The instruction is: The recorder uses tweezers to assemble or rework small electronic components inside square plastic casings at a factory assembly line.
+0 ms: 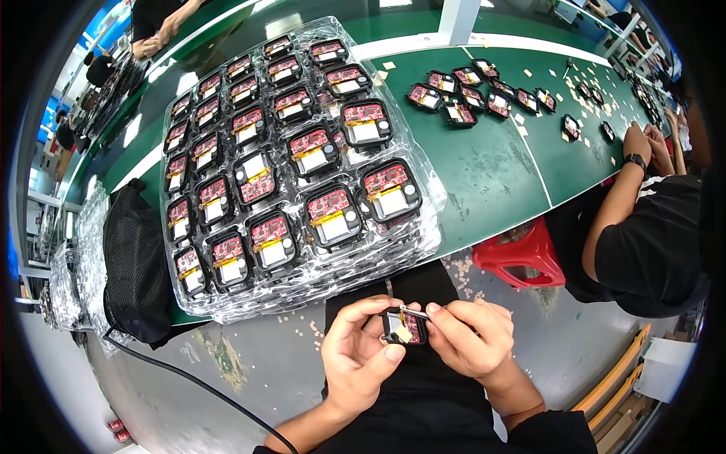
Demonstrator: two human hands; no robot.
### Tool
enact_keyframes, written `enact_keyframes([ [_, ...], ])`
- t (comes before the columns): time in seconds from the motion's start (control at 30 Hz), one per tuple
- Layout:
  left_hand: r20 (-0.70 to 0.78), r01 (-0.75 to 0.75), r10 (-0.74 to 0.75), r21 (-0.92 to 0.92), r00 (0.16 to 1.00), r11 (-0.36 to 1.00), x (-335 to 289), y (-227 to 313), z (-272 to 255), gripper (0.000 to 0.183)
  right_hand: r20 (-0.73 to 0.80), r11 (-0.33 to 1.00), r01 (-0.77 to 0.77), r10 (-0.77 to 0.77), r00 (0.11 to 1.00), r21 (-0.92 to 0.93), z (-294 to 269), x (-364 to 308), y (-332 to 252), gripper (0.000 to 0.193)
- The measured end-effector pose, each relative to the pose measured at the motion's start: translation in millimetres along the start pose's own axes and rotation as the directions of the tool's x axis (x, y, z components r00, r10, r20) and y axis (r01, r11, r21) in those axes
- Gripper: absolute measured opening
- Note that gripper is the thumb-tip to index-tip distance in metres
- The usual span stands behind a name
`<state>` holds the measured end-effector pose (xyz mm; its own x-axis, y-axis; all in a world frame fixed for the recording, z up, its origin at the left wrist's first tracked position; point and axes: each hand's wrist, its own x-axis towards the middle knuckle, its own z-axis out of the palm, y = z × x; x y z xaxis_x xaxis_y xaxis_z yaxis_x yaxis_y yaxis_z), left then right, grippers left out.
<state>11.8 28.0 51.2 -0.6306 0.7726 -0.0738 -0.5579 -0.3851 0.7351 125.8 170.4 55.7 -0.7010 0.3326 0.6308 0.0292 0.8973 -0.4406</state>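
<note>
My left hand (352, 363) holds a small black square-cased device (415, 325) over my lap, thumb at its lower edge and fingers round its left side. Its open back shows a red circuit board and a pale square tan piece (404, 334). In my right hand (476, 340) a thin metal tool (413, 312), perhaps tweezers, is pinched between thumb and fingers. The tip reaches the upper part of the device; whether it touches cannot be made out. Beyond my hands, a clear plastic tray (431, 185) carries rows of similar devices with red boards.
The tray tops a stack on the green table (484, 170). Loose devices (460, 113) and tan scraps lie further right. A black mesh bag (136, 265) hangs at left, with a black cable (197, 376) below it. At right, a co-worker (643, 234) sits near a red stool (522, 253).
</note>
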Motion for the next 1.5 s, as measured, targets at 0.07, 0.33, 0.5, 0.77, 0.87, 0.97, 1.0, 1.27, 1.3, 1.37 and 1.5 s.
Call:
enact_keyframes([
  [0.07,0.019,-0.01,0.01,0.025,1.0,1.0,-2,1,-1,0.052,-0.001,1.0,-0.011,0.011,1.0,0.019,0,1,-2,0.031],
  [0.33,0.028,0.001,-0.002,0.03,1.0,1.0,0,-1,-3,0.051,0.078,0.929,-0.246,0.233,0.969,0.278,0,1,1,0.024],
  [0.5,0.023,0.017,-0.019,0.06,1.0,0.998,0,-1,-4,0.05,0.063,0.973,-0.16,0.152,0.986,0.166,1,1,7,0.024],
  [0.77,0.04,0.013,-0.018,0.106,0.999,0.994,2,0,-9,0.049,0.074,0.997,-0.054,0.049,0.996,0.062,-3,1,10,0.029],
  [0.87,0.047,0.031,-0.037,0.113,0.998,0.993,3,2,-7,0.05,0.074,0.999,-0.034,0.032,0.997,0.028,-4,0,8,0.029],
  [0.97,0.033,0.034,-0.039,0.138,0.999,0.99,2,5,-7,0.05,0.059,1.0,-0.016,0.015,0.998,0.005,0,-5,5,0.029],
  [1.0,0.031,0.034,-0.039,0.136,0.999,0.99,2,5,-6,0.05,0.05,1.0,-0.005,0.006,0.999,-0.017,0,-6,4,0.029],
  [1.27,0.017,-0.009,0.006,0.14,1.0,0.99,4,8,-5,0.049,0.032,0.999,0.033,-0.033,0.999,-0.017,5,-7,3,0.028],
  [1.3,0.016,-0.009,0.007,0.139,1.0,0.99,3,8,-5,0.049,0.031,0.999,0.031,-0.031,0.999,-0.01,6,-7,2,0.028],
  [1.37,0.025,-0.003,-0.001,0.149,1.0,0.989,3,7,-4,0.05,0.035,0.999,0.036,-0.035,0.999,-0.005,5,-7,3,0.029],
  [1.5,0.055,-0.007,-0.001,0.151,0.998,0.989,2,10,-3,0.051,0.033,0.995,-0.004,0.001,0.999,0.101,4,-5,6,0.029],
])
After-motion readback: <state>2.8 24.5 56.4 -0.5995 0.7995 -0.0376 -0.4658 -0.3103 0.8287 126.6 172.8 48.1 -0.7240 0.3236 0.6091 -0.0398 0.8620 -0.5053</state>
